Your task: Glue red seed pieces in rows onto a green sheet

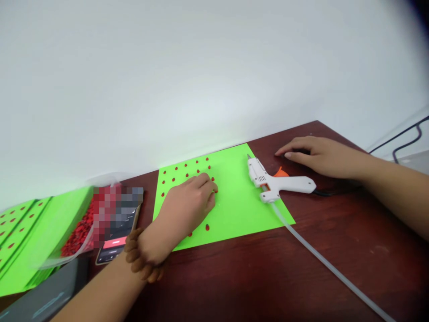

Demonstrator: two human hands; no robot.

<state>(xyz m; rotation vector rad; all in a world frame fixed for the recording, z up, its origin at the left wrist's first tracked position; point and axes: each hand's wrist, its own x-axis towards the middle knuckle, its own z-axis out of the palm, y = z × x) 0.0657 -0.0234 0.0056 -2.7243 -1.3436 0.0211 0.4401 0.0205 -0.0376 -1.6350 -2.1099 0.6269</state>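
Brown bead bracelet circles the wrist just behind the left grip, which rests on a bright green card, knuckles up and fingers curled down. Its fingertips sit beside rows of small red dots on the card, and the hand covers part of those rows; whether the fingers pinch anything is hidden, so that cannot be told.

Right of that grip, a white hot glue gun with an orange trigger lies on its side across the card's right edge, nozzle pointing away from the camera. A long translucent glue stick runs from its rear across the dark red wood worktop toward the lower right.

Further right, the right grip lies open on the worktop, fingers loosely curved and holding nothing, just beyond the gun.

Left of the left grip are a phone, partly blurred out, a clear bag of red pieces, and a stack of green cards marked with red dots.
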